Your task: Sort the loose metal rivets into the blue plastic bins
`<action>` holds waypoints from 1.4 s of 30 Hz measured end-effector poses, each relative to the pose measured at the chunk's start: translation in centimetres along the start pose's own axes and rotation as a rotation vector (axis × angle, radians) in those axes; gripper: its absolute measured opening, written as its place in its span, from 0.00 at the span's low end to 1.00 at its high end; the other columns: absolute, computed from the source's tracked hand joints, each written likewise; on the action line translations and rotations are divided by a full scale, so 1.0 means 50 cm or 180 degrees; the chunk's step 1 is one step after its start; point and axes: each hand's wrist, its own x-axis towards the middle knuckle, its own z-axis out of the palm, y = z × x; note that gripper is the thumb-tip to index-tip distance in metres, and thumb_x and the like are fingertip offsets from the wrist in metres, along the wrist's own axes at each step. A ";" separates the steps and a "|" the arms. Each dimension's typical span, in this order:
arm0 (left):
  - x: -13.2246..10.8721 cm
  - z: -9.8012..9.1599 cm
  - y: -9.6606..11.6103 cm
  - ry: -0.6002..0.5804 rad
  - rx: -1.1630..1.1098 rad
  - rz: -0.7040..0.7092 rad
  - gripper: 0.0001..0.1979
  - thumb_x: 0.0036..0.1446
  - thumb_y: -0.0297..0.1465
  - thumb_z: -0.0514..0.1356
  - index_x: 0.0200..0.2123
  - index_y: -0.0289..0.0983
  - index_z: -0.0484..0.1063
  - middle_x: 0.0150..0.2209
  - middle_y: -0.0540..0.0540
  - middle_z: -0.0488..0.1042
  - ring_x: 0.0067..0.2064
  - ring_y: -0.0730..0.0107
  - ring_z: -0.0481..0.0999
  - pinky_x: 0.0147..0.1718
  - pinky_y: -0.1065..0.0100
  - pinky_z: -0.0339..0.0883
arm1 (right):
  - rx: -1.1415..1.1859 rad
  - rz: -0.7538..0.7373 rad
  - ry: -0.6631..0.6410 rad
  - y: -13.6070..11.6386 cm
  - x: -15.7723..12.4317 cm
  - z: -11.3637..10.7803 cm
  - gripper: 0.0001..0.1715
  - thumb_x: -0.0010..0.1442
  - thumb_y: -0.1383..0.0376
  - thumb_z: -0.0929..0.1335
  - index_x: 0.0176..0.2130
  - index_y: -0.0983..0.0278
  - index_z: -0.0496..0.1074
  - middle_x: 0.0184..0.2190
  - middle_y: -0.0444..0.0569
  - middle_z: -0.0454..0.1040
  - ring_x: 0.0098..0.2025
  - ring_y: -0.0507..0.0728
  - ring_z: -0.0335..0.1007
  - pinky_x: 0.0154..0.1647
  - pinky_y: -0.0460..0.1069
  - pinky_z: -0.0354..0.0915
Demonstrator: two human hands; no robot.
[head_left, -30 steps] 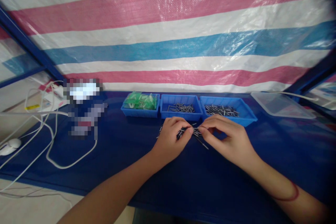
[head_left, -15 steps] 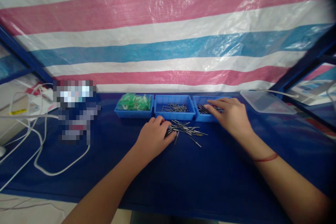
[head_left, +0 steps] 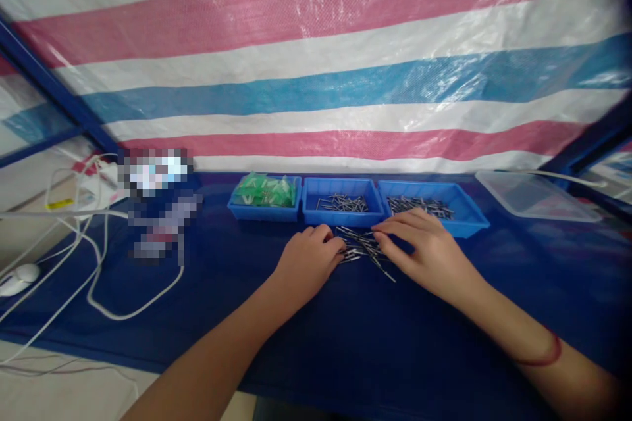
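Observation:
A loose pile of thin metal pins [head_left: 366,247], dark and silver, lies on the blue table in front of the bins. My left hand [head_left: 310,255] rests at the pile's left edge, fingers curled and thumb drawn in against pins there. From the right, my right hand [head_left: 423,251] reaches the pile with thumb and forefinger close together on a pin; the fingertips partly hide it. Short metal pins [head_left: 345,202] lie in the middle blue bin [head_left: 340,216]. More dark pins [head_left: 419,206] lie in the right blue bin [head_left: 467,214], partly behind my right hand.
The left blue bin [head_left: 264,212] holds green-and-clear plastic packets [head_left: 264,191]. A clear plastic lid [head_left: 538,197] lies at the back right. White cables [head_left: 118,317] and a white mouse [head_left: 18,279] are at the left. A striped plastic sheet [head_left: 316,99] hangs behind the table.
My right hand has moved out of the right bin, toward me and left, to the pile. My left hand stays at the pile's left edge. The view has shifted slightly.

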 end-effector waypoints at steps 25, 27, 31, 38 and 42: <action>0.018 0.049 -0.002 0.0549 -0.0521 0.0153 0.13 0.66 0.31 0.49 0.40 0.37 0.73 0.38 0.44 0.72 0.40 0.65 0.70 0.43 0.64 0.64 | -0.0103 -0.0446 -0.0697 -0.014 -0.011 0.043 0.12 0.65 0.63 0.63 0.37 0.62 0.75 0.35 0.52 0.74 0.37 0.58 0.69 0.41 0.54 0.65; 0.022 0.053 -0.006 0.0712 -0.0862 0.0101 0.13 0.67 0.31 0.48 0.40 0.37 0.73 0.39 0.44 0.72 0.40 0.66 0.71 0.44 0.65 0.64 | -0.0010 -0.0420 -0.0644 -0.016 -0.011 0.043 0.12 0.65 0.64 0.62 0.37 0.62 0.75 0.35 0.52 0.74 0.37 0.58 0.70 0.41 0.54 0.65; 0.025 0.046 -0.006 0.1214 -0.1408 -0.0074 0.13 0.66 0.31 0.48 0.42 0.36 0.72 0.40 0.44 0.74 0.43 0.66 0.71 0.47 0.64 0.63 | 0.0500 -0.0056 -0.0426 -0.018 -0.010 0.037 0.12 0.66 0.63 0.61 0.39 0.61 0.73 0.37 0.52 0.76 0.39 0.58 0.72 0.42 0.53 0.67; 0.020 0.030 0.024 0.1165 -0.1696 0.0144 0.08 0.59 0.33 0.58 0.40 0.38 0.75 0.39 0.47 0.78 0.41 0.65 0.73 0.45 0.64 0.62 | 0.1960 0.1016 -0.0068 -0.028 -0.013 0.026 0.13 0.63 0.55 0.64 0.37 0.61 0.72 0.33 0.48 0.76 0.33 0.55 0.73 0.36 0.50 0.69; 0.019 0.029 0.033 0.1184 -0.2247 -0.0216 0.09 0.61 0.35 0.57 0.37 0.38 0.76 0.35 0.48 0.79 0.36 0.69 0.74 0.40 0.67 0.63 | 0.2829 0.1385 0.0057 -0.038 -0.009 0.027 0.12 0.60 0.56 0.67 0.38 0.63 0.71 0.29 0.47 0.76 0.30 0.53 0.73 0.35 0.50 0.70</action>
